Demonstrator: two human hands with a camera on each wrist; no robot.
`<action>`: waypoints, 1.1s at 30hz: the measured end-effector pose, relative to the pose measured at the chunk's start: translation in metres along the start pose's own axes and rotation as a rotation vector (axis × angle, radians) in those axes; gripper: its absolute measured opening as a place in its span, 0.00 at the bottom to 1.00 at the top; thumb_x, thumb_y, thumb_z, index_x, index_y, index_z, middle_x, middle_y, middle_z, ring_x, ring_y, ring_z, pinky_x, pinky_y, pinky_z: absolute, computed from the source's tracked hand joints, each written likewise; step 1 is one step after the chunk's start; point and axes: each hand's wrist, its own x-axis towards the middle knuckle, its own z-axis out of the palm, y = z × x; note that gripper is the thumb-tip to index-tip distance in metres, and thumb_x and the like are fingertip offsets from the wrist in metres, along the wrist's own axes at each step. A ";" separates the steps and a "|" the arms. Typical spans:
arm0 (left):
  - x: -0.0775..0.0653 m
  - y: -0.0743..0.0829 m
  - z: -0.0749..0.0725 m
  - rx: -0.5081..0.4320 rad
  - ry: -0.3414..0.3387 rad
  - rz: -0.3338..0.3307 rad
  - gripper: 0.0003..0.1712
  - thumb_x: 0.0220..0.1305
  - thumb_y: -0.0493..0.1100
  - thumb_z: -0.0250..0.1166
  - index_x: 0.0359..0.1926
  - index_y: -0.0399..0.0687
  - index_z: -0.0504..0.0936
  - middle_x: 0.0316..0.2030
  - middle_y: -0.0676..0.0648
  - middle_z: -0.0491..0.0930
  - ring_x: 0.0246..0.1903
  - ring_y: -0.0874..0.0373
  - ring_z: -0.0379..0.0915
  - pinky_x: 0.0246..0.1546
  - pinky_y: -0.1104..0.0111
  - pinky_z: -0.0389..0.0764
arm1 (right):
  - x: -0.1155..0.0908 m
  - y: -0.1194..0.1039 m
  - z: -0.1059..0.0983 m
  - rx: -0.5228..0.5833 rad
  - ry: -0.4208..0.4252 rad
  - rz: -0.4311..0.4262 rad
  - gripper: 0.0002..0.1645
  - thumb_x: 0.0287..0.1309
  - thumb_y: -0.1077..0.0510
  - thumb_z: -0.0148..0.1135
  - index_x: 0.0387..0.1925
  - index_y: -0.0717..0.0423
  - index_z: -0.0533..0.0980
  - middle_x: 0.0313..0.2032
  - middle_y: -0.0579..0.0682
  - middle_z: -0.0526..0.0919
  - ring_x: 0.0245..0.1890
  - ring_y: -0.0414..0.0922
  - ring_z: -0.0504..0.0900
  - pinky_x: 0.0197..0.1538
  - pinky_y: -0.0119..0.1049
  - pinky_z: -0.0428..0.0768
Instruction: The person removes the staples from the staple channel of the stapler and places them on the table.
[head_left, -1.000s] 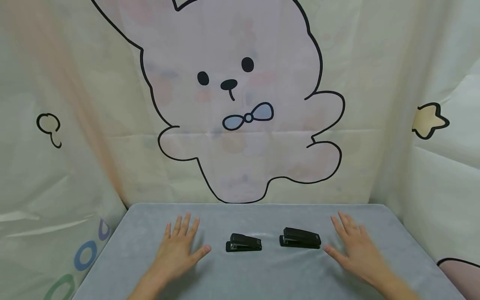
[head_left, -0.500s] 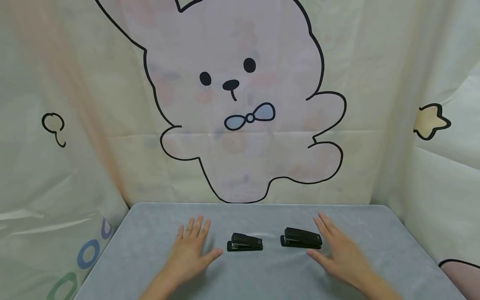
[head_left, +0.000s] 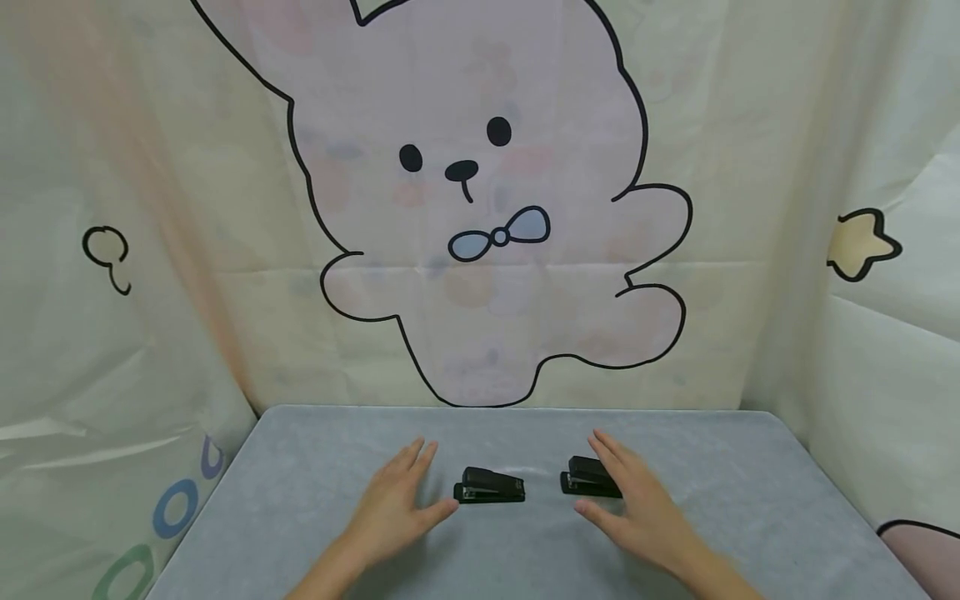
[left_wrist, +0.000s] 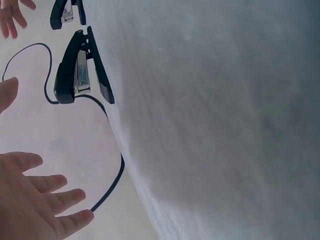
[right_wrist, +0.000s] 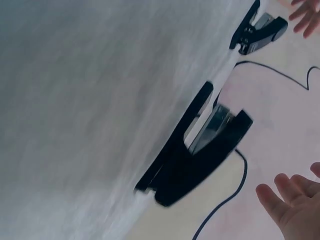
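Two black staplers lie on a table covered in grey-blue cloth. The smaller stapler (head_left: 491, 485) is left of centre in the head view, and the larger stapler (head_left: 585, 477) is to its right. My left hand (head_left: 397, 504) hovers just left of the smaller stapler, fingers extended and thumb tip near its end. Over the right end of the larger stapler, my right hand (head_left: 641, 504) reaches in with fingers and thumb spread, hiding part of it. Neither hand holds anything. Each wrist view shows its nearer stapler, the left one (left_wrist: 82, 67) and the right one (right_wrist: 195, 150), with a metal magazine visible.
The grey-blue tabletop (head_left: 517, 567) has its far edge against a pale curtain (head_left: 720, 333) with a printed cartoon bear. More printed curtain (head_left: 135, 367) hangs along the left side, and another on the right.
Both hands have moved inward toward the staplers, the right hand farther, now overlapping the larger stapler in the head view. The staplers rest where they were.
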 end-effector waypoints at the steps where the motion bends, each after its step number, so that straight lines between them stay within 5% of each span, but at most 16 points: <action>1: 0.000 0.001 0.001 -0.009 0.002 0.000 0.52 0.63 0.66 0.72 0.78 0.44 0.67 0.77 0.38 0.63 0.75 0.35 0.59 0.68 0.36 0.62 | 0.001 -0.002 0.002 0.017 -0.005 -0.001 0.53 0.60 0.43 0.76 0.78 0.58 0.63 0.77 0.57 0.64 0.72 0.64 0.67 0.61 0.70 0.71; 11: 0.008 0.005 0.006 -0.080 -0.037 -0.002 0.49 0.58 0.53 0.79 0.76 0.42 0.69 0.73 0.34 0.67 0.71 0.32 0.64 0.64 0.35 0.67 | 0.012 -0.020 0.023 0.192 -0.129 0.073 0.50 0.62 0.41 0.74 0.77 0.53 0.65 0.78 0.49 0.63 0.75 0.58 0.65 0.63 0.65 0.72; 19: 0.015 0.005 0.016 -0.109 -0.042 0.036 0.45 0.58 0.48 0.79 0.72 0.37 0.73 0.69 0.33 0.72 0.68 0.34 0.69 0.63 0.39 0.70 | 0.026 -0.027 0.039 0.332 -0.257 0.159 0.47 0.62 0.43 0.75 0.76 0.50 0.65 0.72 0.50 0.70 0.60 0.52 0.80 0.56 0.53 0.80; 25: 0.019 0.004 0.021 -0.174 -0.073 0.015 0.43 0.58 0.46 0.78 0.72 0.37 0.73 0.66 0.37 0.76 0.51 0.43 0.82 0.51 0.48 0.80 | 0.035 -0.031 0.048 0.424 -0.347 0.228 0.48 0.63 0.44 0.75 0.76 0.56 0.65 0.70 0.58 0.71 0.52 0.51 0.83 0.46 0.44 0.83; 33: 0.026 0.004 0.025 -0.248 -0.104 -0.016 0.42 0.57 0.43 0.79 0.70 0.36 0.75 0.58 0.36 0.81 0.35 0.59 0.73 0.33 0.65 0.74 | 0.041 -0.022 0.062 0.510 -0.392 0.302 0.47 0.63 0.47 0.75 0.73 0.65 0.66 0.68 0.63 0.73 0.46 0.45 0.85 0.41 0.41 0.82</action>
